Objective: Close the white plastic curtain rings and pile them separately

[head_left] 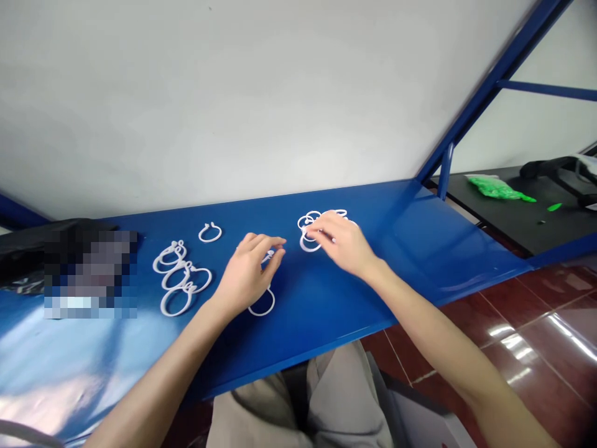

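Fingers of my left hand [252, 267] are apart above the blue table, the thumb below the forefinger. The knobbed end of a white open ring shows between them, and I see no firm grip on it. Just below that hand lies another white ring [262, 313], partly covered. My right hand [342, 242] is over a cluster of white rings [313, 214], thumb and fingertips pinched at the top of a white open ring [308, 249]. The palm hides part of this cluster.
Several white rings [176, 313] lie overlapping at the left, with a single ring [209, 240] behind them. A black bag [28, 249] sits on the blue table [298, 336] at far left. A white wall [261, 112] stands behind. Green pieces in a bag [497, 186] rest on a black table.
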A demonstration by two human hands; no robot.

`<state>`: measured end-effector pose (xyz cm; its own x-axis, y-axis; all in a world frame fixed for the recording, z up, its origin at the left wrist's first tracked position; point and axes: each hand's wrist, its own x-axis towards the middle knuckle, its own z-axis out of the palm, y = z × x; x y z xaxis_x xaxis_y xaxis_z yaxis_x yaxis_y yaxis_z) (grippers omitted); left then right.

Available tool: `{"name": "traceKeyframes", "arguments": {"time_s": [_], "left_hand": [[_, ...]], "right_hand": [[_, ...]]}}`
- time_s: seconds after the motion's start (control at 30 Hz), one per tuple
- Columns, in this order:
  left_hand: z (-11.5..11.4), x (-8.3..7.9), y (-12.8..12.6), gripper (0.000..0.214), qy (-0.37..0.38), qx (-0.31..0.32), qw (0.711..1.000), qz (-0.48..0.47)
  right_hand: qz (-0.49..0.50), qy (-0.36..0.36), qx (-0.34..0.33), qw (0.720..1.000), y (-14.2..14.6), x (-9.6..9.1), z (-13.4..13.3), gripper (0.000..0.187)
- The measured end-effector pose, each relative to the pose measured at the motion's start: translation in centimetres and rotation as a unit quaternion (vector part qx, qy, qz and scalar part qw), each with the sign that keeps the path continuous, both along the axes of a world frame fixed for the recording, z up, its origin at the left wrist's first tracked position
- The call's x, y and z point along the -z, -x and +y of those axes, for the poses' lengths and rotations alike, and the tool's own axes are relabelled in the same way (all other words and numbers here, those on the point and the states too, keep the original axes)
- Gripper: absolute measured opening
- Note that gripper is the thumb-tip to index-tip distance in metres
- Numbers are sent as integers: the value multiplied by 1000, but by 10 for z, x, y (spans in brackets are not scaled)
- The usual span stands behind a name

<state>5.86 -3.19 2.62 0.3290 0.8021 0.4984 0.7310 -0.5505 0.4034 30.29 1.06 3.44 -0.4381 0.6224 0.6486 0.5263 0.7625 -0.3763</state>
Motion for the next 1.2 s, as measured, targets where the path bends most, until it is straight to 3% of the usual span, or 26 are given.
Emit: {"name": "traceKeyframes", "arguments": {"time_s": [0.13, 0.2, 0.43, 0.73, 0.93, 1.07, 1.13, 1.2], "left_hand": [[9, 6, 20, 35, -5, -81, 992, 93], [13, 12, 30, 40, 10, -106, 986, 128], [24, 23, 42, 36, 66, -123, 979, 145], [25, 20, 44, 29, 81, -128, 980, 127], [22, 10, 39, 19, 68, -139, 984, 93], [16, 1, 33, 14, 58, -197, 977, 58], [13, -4, 29, 11, 65, -228, 971, 42], [10, -8, 25, 9, 77, -244, 966, 25]], "right_hand": [[-41, 52, 244, 967, -50, -12, 24, 15], [-88, 104, 305, 942, -70, -13, 33, 14], [-141, 243, 278, 919, -83, -7, 36, 11], [-164, 272, 274, 908, -80, -13, 30, 13], [-159, 238, 306, 908, -79, -15, 29, 18], [-119, 154, 342, 919, -70, -14, 31, 20], [-76, 104, 319, 939, -58, -12, 28, 19], [-40, 77, 251, 964, -41, -10, 22, 19]]}}
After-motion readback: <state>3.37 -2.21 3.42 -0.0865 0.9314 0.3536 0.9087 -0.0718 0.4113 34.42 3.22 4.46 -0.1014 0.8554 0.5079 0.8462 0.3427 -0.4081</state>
